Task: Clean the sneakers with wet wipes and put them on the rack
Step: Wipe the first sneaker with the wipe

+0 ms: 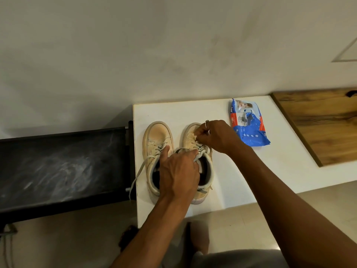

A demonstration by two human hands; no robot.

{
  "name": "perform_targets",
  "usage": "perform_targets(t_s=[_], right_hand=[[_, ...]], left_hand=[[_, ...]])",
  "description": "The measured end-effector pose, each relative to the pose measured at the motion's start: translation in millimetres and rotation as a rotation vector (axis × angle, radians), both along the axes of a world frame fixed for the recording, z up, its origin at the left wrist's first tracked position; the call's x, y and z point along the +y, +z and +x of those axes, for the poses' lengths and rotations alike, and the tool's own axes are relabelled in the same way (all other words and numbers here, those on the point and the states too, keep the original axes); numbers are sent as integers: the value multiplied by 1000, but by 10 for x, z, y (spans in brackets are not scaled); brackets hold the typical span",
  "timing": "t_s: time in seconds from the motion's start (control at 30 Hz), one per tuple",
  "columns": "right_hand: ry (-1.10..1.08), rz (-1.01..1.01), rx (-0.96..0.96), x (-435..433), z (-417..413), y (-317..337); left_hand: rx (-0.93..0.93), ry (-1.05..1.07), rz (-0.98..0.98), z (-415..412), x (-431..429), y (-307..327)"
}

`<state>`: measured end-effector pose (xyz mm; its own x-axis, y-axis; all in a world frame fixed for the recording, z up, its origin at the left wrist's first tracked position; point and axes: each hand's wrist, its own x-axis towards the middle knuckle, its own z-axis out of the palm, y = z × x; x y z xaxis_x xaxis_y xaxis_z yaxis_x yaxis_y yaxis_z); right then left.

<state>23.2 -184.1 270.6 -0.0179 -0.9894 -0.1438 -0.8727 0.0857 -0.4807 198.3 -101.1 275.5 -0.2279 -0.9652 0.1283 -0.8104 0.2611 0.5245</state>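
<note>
We have both sneakers side by side on the white desk (260, 171). Our left hand (178, 171) curls its fingers (192, 153) round the laces (201, 149) at the mouth of the right sneaker (190, 133), thumb resting on the left sneaker (157, 140). Just ahead of those fingers, our right hand (214, 136) pinches the same laces nearer the toe. The wet wipes pack (249, 124) lies right of the right fingers, apart from them; the black rack (61, 163) stands well left of the left fingers
</note>
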Motion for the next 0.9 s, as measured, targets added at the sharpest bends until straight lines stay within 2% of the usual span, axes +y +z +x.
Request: perform_targets(t_s=[0.07, 0.13, 0.2, 0.3, 0.37, 0.47, 0.5, 0.53, 0.6, 0.67, 0.73, 0.83, 0.9], right_hand=[[-36, -126, 154, 18, 34, -30], [-52, -226, 197, 32, 95, -86], [-36, -166, 65, 28, 149, -96], [20, 38, -114, -12, 84, -19], [-5, 57, -55, -35, 18, 8], [-75, -155, 173, -26, 92, -89], [-67, -214, 181, -11, 154, -125], [-51, -225, 120, -4, 202, -146], [-16, -120, -85, -6, 193, -118], [12, 5, -159, -22, 82, -53], [1, 28, -101, -32, -7, -31], [-39, -197, 136, -18, 48, -84], [-50, -270, 136, -7, 120, -113]], left_hand=[[-8, -1, 9, 5, -1, -2], [-8, 3, 10, 7, 1, 6], [-10, 2, 21, 10, -1, 10], [-6, 6, 19, 5, -3, -16], [2, 11, 23, 0, -3, -13], [-6, 0, 29, 7, -1, 10], [-7, -3, 32, 6, 0, 15], [-3, -5, 29, 6, 2, 19], [8, -1, 19, 5, 4, 17], [6, 1, 19, 12, 12, 19], [5, -9, 38, 20, 12, 26], [3, -9, 29, 22, 3, 24], [10, 1, 13, 19, 3, 11]])
